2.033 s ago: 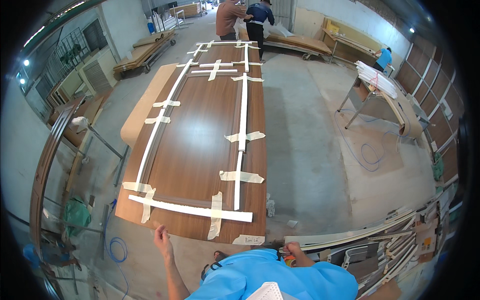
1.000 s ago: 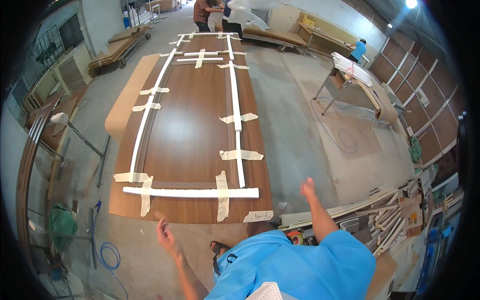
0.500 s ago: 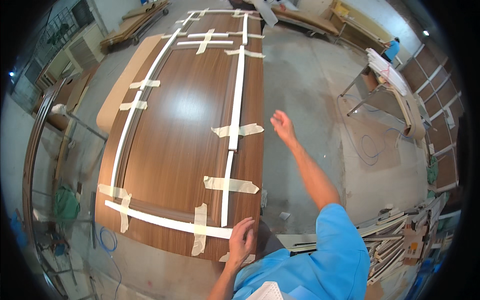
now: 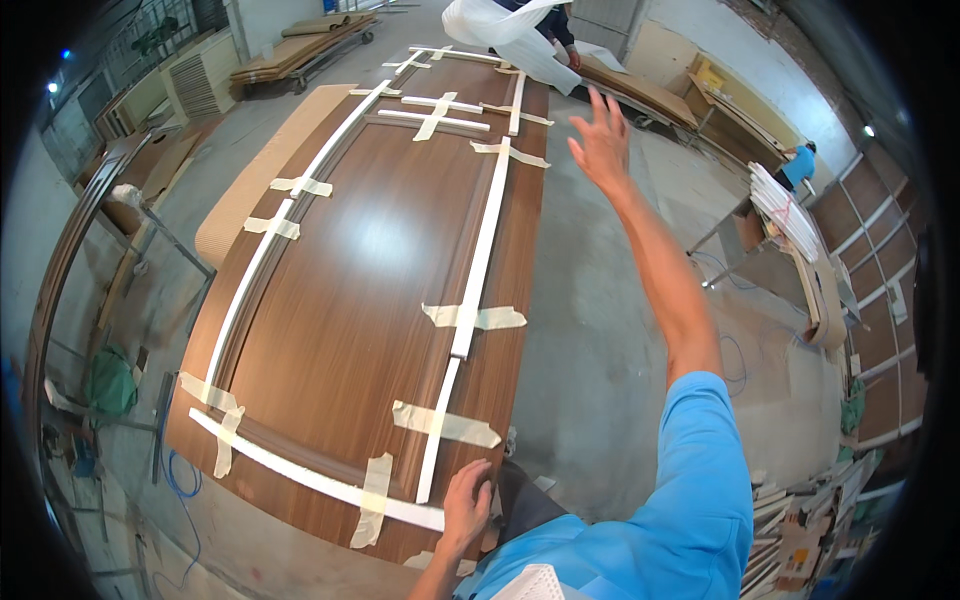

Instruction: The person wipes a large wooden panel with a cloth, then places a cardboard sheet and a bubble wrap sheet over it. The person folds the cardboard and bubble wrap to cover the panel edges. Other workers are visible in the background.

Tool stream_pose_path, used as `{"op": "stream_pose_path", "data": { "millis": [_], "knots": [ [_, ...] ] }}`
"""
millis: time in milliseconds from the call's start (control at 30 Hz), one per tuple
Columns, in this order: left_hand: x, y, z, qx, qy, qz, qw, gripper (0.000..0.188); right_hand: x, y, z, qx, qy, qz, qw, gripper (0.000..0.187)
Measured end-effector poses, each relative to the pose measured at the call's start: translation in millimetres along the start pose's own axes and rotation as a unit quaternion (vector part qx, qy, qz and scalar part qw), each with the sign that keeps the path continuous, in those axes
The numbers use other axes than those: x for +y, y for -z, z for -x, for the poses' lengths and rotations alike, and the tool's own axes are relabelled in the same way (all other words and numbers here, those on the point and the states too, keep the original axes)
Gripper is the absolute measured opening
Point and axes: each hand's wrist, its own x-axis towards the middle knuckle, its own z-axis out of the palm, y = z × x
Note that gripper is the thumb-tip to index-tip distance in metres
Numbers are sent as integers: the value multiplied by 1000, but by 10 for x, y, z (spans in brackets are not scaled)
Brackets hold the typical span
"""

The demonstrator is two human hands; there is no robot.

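A brown wood-grain door panel (image 4: 330, 330) lies flat before me, with white strips (image 4: 487, 240) along its raised moulding. Short pieces of pale masking tape (image 4: 445, 424) cross the strips. My left hand (image 4: 466, 505) rests at the panel's near right corner, beside the end of the near white strip (image 4: 330, 487); its fingers are loosely bent and hold nothing I can see. My right hand (image 4: 603, 145) is raised off the panel's far right side, fingers spread and empty. Beyond the panel's far end a co-worker's hand (image 4: 573, 58) is next to a billowing white sheet (image 4: 515, 45).
Cardboard (image 4: 225, 225) sticks out along the panel's left side. A metal-legged table (image 4: 735, 235) with white strips stands at right, near another person in blue (image 4: 797, 168). Loose strips (image 4: 770, 535) lie at lower right. A loaded trolley (image 4: 300, 55) is at far left.
My right hand has swung up and forward with its fingers spreading. The white sheet at the far end has come further into view. My left hand stays at the near corner.
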Motion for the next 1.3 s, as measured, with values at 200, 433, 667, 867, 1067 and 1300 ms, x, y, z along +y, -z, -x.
{"op": "stream_pose_path", "data": {
  "millis": [200,433,667,867,1067,1300],
  "knots": [
    [209,-251,-158,109,87,13,990,31,-508,-791,-1259,-57,114,116,985,11],
    [299,-326,-215,257,151,49,953,30,-1188,-1814,-1516,-215,175,7,961,20],
    [285,-229,-44,327,226,-4,918,31,-2283,-2491,-700,-329,213,-118,912,28],
    [280,-57,339,423,285,61,858,30,-3089,-2615,-252,-332,185,-466,799,36],
    [290,556,495,431,235,93,866,30,-3832,-1373,469,-271,272,-621,683,28],
    [-109,1767,612,358,106,138,918,49,-4248,446,1158,-355,270,-640,626,25]
  ]
}}
